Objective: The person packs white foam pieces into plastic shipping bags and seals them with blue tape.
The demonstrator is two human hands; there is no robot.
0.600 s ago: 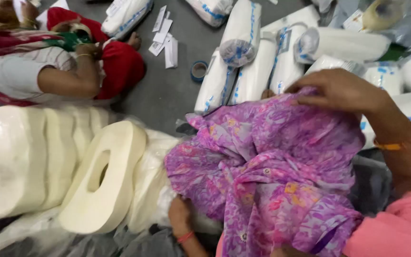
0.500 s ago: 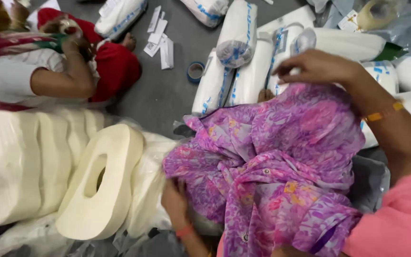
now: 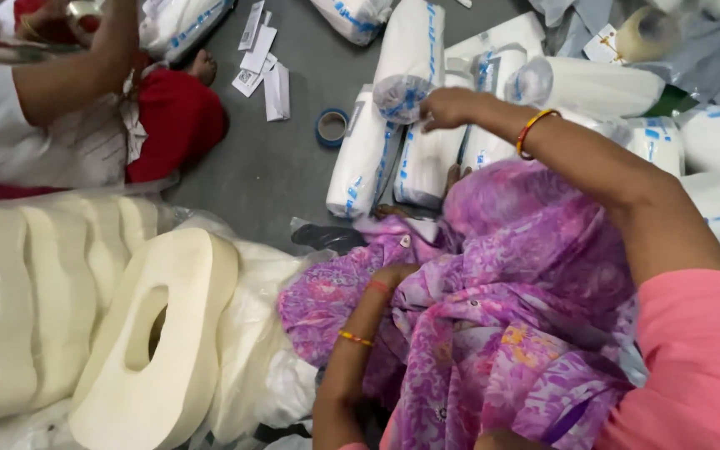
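My right hand (image 3: 453,108) reaches forward across my lap and its bent fingers rest on the top of a white plastic-wrapped package with blue stripes (image 3: 427,158); nothing is lifted. My left hand (image 3: 395,275) lies low against the purple flowered cloth (image 3: 510,333) covering my lap, with its fingers buried in the folds. Beside my left forearm a white foam ring cushion (image 3: 185,292) with an oval hole leans on a row of similar cushions (image 3: 18,300).
Several more wrapped white packages (image 3: 718,142) lie on the grey floor ahead and to the right. A blue tape roll (image 3: 332,127) and paper labels (image 3: 262,58) lie further out. Another person in white and red (image 3: 85,125) sits at the far left.
My right hand has moved from the purple cloth forward and left onto the wrapped packages. My left hand has risen from beside the foam up into the cloth folds.
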